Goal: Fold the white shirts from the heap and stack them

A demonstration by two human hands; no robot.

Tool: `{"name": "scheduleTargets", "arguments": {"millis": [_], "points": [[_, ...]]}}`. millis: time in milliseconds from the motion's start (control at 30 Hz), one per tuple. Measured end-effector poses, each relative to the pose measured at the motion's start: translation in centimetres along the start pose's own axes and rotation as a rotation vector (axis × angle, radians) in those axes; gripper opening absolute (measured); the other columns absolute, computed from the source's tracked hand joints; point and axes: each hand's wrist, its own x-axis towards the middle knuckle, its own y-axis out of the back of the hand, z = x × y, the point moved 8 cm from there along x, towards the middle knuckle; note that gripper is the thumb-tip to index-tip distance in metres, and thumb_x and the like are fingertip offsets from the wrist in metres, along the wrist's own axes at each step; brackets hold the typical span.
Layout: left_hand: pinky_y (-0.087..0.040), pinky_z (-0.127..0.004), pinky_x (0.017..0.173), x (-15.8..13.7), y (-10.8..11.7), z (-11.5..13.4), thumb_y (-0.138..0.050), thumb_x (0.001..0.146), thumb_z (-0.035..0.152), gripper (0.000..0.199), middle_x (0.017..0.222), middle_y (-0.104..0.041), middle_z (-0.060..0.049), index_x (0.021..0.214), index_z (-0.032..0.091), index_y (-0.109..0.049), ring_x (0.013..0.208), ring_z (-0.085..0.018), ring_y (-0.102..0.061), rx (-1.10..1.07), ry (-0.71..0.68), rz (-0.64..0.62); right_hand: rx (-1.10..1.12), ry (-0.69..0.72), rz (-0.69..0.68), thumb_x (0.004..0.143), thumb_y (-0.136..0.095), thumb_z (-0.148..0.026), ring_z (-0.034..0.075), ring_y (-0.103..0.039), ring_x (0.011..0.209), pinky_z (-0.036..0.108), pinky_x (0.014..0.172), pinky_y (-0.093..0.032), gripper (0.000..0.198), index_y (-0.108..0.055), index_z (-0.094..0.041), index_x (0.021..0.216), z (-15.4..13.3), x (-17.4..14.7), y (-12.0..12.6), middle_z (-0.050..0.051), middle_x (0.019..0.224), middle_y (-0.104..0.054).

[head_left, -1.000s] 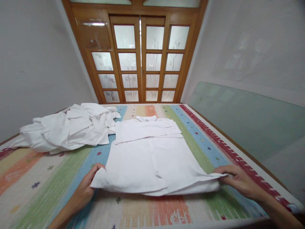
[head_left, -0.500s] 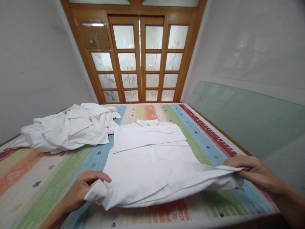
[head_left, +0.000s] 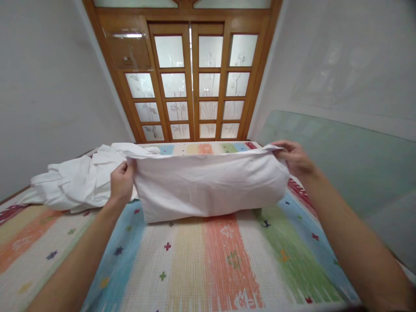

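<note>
A white shirt is stretched between my two hands, its lower part lifted and folded up and away from me. My left hand pinches the shirt's left corner. At the opposite corner, my right hand grips the cloth between thumb and fingers. The raised cloth hides the collar and sleeves. Its lower fold hangs close to the striped cloth beneath; whether it touches along the whole length I cannot tell.
A crumpled pile of white cloth lies at the left, close by my left hand. Striped, multicoloured cloth covers the surface. A pale green panel leans along the right wall. Wooden doors with glass panes stand at the far end.
Both hands have moved up and away from me, carrying the shirt's near edge over its upper part. The collar and folded sleeves, visible before, are now covered. The pile looks unmoved.
</note>
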Motion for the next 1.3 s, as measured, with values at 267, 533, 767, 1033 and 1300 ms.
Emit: {"name": "scheduleTargets", "arguments": {"millis": [267, 533, 767, 1033, 1300], "points": [[-0.041, -0.026, 0.064, 1.6, -6.2, -9.4, -0.060, 0.068, 0.034, 0.018, 0.062, -0.062, -0.003, 0.058, 0.020, -0.054, 0.072, -0.021, -0.061, 0.588, 0.263, -0.333, -0.513, -0.571, -0.251, 0.061, -0.071, -0.023, 0.012, -0.054, 0.056, 0.021, 0.050, -0.041, 0.014, -0.069, -0.016, 0.072, 15.7, 2.4, -4.9, -0.001, 0.059, -0.063], [-0.045, -0.026, 0.066, 2.8, -7.6, -11.9, -0.068, 0.065, 0.039, 0.039, 0.084, -0.071, -0.004, 0.096, 0.017, -0.060, 0.079, -0.021, -0.066, 0.710, 0.306, -0.457, -0.821, -0.355, -0.527, 0.055, -0.079, -0.033, 0.021, -0.064, 0.075, 0.027, 0.066, -0.048, 0.024, -0.075, -0.020, 0.074, 17.6, 5.5, -7.4, 0.003, 0.076, -0.071], [-0.046, -0.023, 0.062, 4.7, -10.7, -12.2, -0.072, 0.060, 0.033, 0.050, 0.096, -0.072, -0.006, 0.105, 0.015, -0.059, 0.082, -0.020, -0.068, 0.736, 0.247, -0.560, -0.791, -0.300, -0.760, 0.051, -0.084, -0.039, 0.017, -0.063, 0.067, 0.024, 0.060, -0.047, 0.041, -0.074, -0.021, 0.086, 17.2, 6.6, -12.2, 0.002, 0.076, -0.070], [-0.049, -0.021, 0.067, 4.0, -15.6, -10.7, -0.059, 0.061, 0.012, 0.039, 0.096, -0.074, -0.005, 0.100, 0.016, -0.065, 0.083, -0.018, -0.069, 0.887, 0.013, -0.921, -0.550, -0.267, -0.694, 0.056, -0.080, -0.022, 0.013, -0.060, 0.067, 0.021, 0.058, -0.045, 0.036, -0.070, -0.016, 0.090, 17.3, 6.9, -15.9, 0.001, 0.077, -0.068], [-0.048, -0.028, 0.077, 2.7, -18.4, -9.4, -0.060, 0.060, 0.017, 0.032, 0.093, -0.074, -0.006, 0.091, 0.019, -0.069, 0.092, -0.024, -0.067, 1.074, -0.157, -1.040, -0.189, -0.274, -0.612, 0.053, -0.062, 0.002, 0.013, -0.061, 0.067, 0.022, 0.059, -0.048, 0.047, -0.059, -0.017, 0.096, 16.4, 6.8, -17.7, 0.002, 0.082, -0.070]]}}
